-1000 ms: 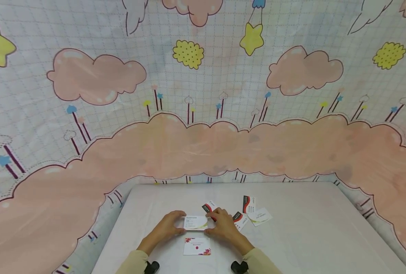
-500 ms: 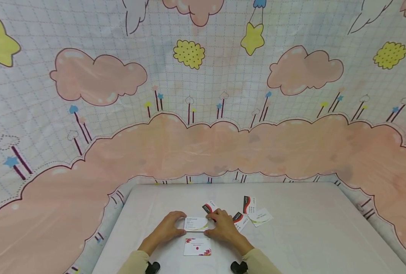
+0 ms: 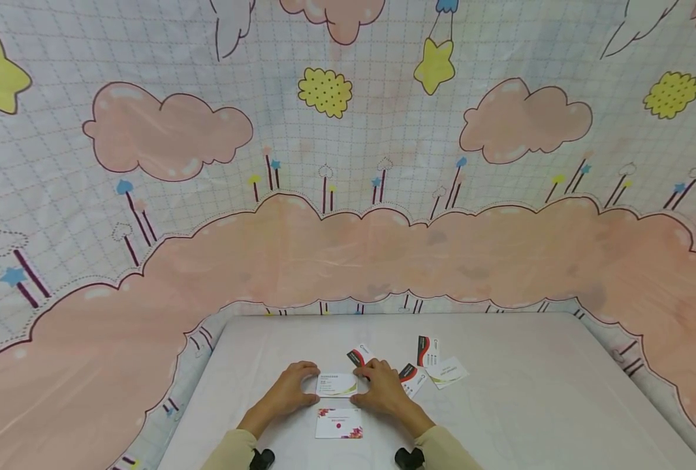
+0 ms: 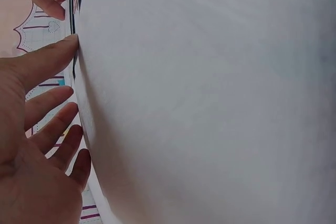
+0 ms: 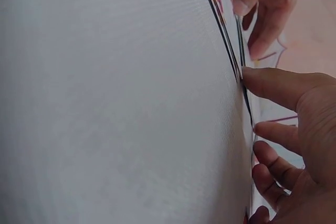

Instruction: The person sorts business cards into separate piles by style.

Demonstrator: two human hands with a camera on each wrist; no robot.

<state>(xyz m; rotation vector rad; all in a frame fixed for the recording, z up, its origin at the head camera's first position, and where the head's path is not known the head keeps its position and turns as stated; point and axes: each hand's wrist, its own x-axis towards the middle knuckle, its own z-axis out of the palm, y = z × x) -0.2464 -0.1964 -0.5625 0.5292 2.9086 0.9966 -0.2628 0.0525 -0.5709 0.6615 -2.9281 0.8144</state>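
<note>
In the head view, a white business card (image 3: pixel 337 385) with grey print and a yellow-green curve lies between my two hands. My left hand (image 3: pixel 291 390) grips its left end, thumb at the near corner and forefinger at the far one. At the right end, my right hand (image 3: pixel 384 390) holds it the same way. Whether more cards lie beneath it, I cannot tell. Nearer me lies a white card with pink-red flowers (image 3: pixel 339 423). Both wrist views are edge-on; there my left hand (image 4: pixel 31 145) and right hand (image 5: pixel 315 140) have their other fingers loosely bent.
Beyond my right hand lies a black, red and white card (image 3: pixel 359 354), partly covered by the fingers. Farther right are two similar cards, one upright (image 3: pixel 427 351) and one slanted (image 3: pixel 411 378), beside a white-green card (image 3: pixel 446 372). All rest on a white-covered table (image 3: pixel 536 391).
The far edge of the held business card sits very slightly lower, closer to me. Both hands and the other cards keep their places; the head view has shifted a little.
</note>
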